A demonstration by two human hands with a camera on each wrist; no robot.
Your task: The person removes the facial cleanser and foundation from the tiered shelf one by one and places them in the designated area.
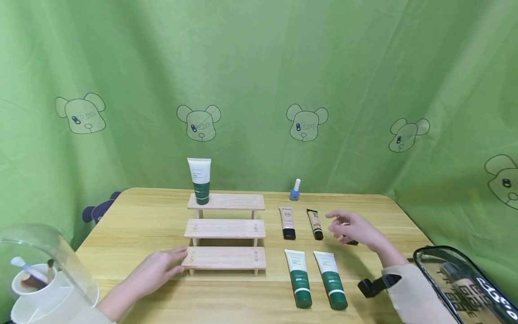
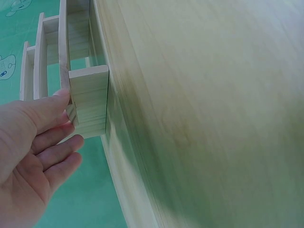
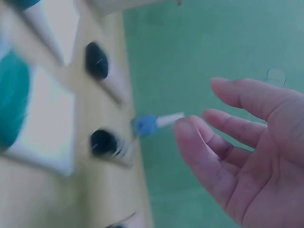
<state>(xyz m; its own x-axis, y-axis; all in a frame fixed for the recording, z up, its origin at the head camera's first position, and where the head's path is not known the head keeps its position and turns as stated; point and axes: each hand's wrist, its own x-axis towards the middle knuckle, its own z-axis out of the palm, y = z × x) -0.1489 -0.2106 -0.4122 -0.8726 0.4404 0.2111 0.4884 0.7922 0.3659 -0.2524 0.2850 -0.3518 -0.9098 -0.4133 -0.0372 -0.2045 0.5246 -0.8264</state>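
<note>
My left hand (image 1: 155,269) grips the left end of the lowest step of a wooden three-step stand (image 1: 224,258). In the left wrist view, the thumb and forefinger pinch the step's end (image 2: 65,71) while the other fingers hang below. A white-and-green tube (image 1: 201,182) stands upright at the left of the top step. Over the table's right side, my right hand (image 1: 351,228) hovers with loosely bent fingers, holding nothing. Left of it lie a small beige tube with a black cap (image 1: 315,224) and a BB cream tube (image 1: 287,222). A dark item (image 1: 353,242) is partly hidden beneath the hand.
Two white-and-green tubes (image 1: 298,278) lie at the front right. Behind stands a blue nail polish bottle (image 1: 294,194) with a white cap. A clear black-edged pouch (image 1: 457,288) sits at far right, and a white brush holder (image 1: 36,288) under a clear dome at far left.
</note>
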